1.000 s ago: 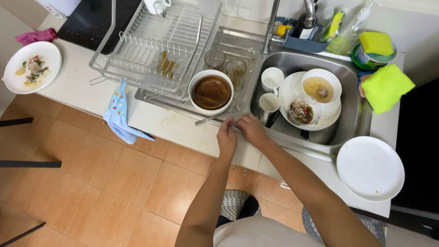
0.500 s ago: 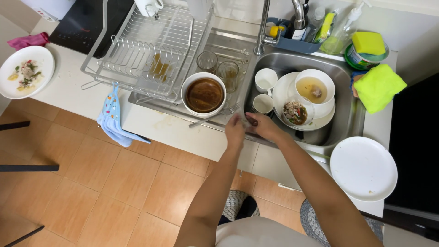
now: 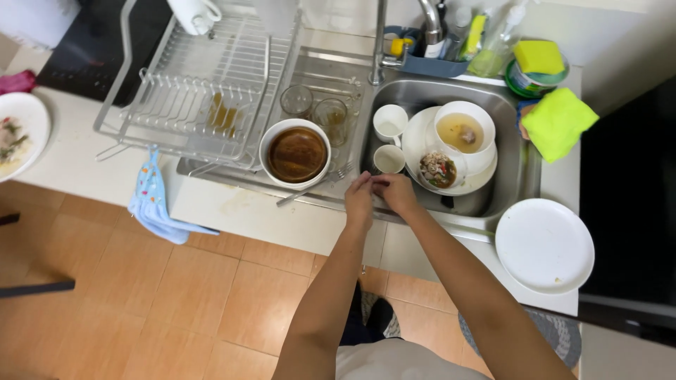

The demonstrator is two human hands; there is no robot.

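hands: left hand [image 3: 360, 193] and right hand [image 3: 394, 191] touch at the sink [image 3: 493, 204] front edge, fingers pinched close, holding nothing I can see | step: getting ready beside small white cup [image 3: 388, 159] | next: likely reach for dirty dishes

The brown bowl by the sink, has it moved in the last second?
No. The brown bowl sits between the dish rack and the sink, as before.
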